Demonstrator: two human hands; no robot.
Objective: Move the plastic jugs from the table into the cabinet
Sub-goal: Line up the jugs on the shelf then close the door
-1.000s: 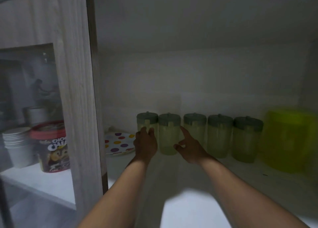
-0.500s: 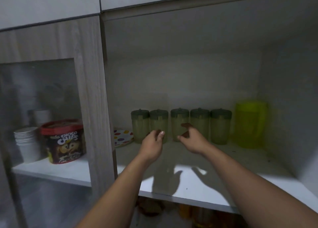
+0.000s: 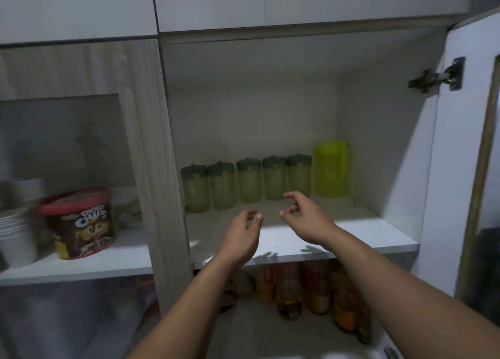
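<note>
Several pale green plastic jugs with dark green lids [image 3: 247,181] stand in a row at the back of the open cabinet's white shelf [image 3: 351,234]. A taller bright yellow-green jug [image 3: 331,169] stands at the row's right end. My left hand [image 3: 243,234] hovers over the front of the shelf, fingers loosely curled and holding nothing. My right hand [image 3: 303,215] is beside it, slightly further in, also with nothing in it. Both hands are apart from the jugs.
The cabinet door [image 3: 460,169] hangs open at the right. A wooden upright [image 3: 151,147] divides off the left compartment, which holds a Choco Chips tub [image 3: 78,223] and stacked white cups [image 3: 16,234]. Several bottles [image 3: 303,296] stand on the shelf below.
Both hands have drawn back from the jugs toward the shelf's front edge. The view has pulled away, so the whole cabinet opening and the door show.
</note>
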